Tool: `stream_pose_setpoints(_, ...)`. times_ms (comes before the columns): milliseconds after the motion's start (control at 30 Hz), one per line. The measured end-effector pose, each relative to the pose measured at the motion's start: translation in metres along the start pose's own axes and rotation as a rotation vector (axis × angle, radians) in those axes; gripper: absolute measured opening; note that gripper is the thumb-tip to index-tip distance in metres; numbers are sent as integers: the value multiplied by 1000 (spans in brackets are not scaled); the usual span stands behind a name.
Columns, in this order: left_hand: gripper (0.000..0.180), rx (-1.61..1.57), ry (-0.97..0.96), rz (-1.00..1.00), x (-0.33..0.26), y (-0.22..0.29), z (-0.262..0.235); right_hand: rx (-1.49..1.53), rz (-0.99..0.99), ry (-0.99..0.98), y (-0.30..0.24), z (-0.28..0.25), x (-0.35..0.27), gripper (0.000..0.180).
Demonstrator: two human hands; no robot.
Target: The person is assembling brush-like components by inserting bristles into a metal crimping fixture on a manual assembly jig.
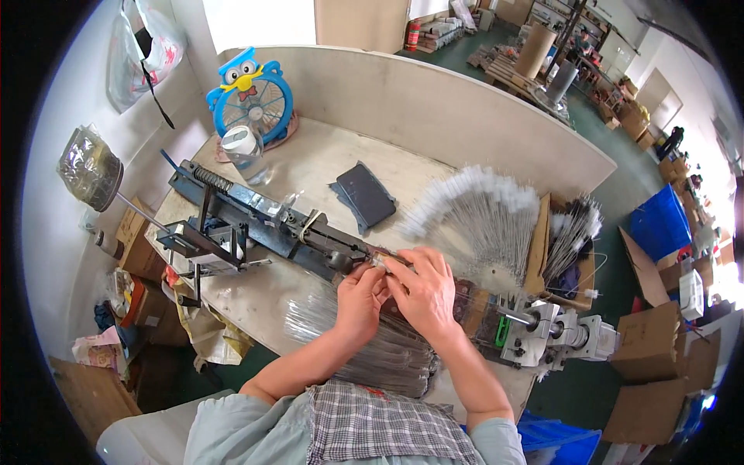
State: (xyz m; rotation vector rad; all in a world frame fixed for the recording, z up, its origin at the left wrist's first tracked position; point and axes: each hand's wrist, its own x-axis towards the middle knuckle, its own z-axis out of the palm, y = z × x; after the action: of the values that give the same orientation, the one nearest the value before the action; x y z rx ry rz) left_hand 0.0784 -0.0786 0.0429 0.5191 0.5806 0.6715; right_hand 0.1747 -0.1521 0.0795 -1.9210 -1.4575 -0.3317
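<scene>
My left hand (359, 304) and my right hand (425, 291) meet over the middle of a long dark metal bench machine (267, 221). Both have their fingers pinched close together. A small pale, whitish piece (378, 260) shows at the fingertips, too small to name, and the fingers hide most of it. A loose bundle of thin metal wires (387, 360) lies on the near side of the machine, partly under my forearms. Beyond my right hand, thin wire brushes with white tufted ends (480, 209) are fanned out on the table.
A silver motor-like unit (542, 333) with a shaft stands at the machine's right end. A crank handle (190, 298) sticks out at the left. Farther back are a dark flat box (366, 195), a blue fan (252, 101), a clear jar (246, 155) and a cardboard box (542, 248) holding more brushes.
</scene>
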Motion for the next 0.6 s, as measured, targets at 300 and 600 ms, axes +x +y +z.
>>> stream_pose_setpoints(300, 17, -106, 37, -58, 0, -2, -1, 17, -2, -3, -1, 1, 3, 27)
stream_pose_setpoints(600, 14, -70, 14, -63, -4, 2, 5, -71, 74, 104, -4, 4, -3, 29)
